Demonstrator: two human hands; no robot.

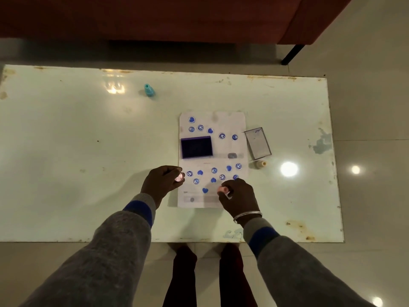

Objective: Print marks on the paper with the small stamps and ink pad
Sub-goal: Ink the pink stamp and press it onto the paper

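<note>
- The paper (230, 120) is a white sheet lying flat, reaching away from both hands; its near edge lies between them. Blue round marks, hearts and faces, dot its far part and the part just beyond the hands.
- The ink pad (196, 147) is open, a dark blue rectangle in a purple tray, resting on the paper's left side, beyond the left hand (162, 182).
- A pink stamp (179, 177) is gripped in the left hand at the paper's left edge.
- A second pink stamp (223, 190) is held in the right hand (240, 199), over the paper's near right part.
- A teal stamp (149, 90) stands far beyond the left hand.
- A cream stamp (260, 164) lies beyond the right hand, off the paper's right edge.
</note>
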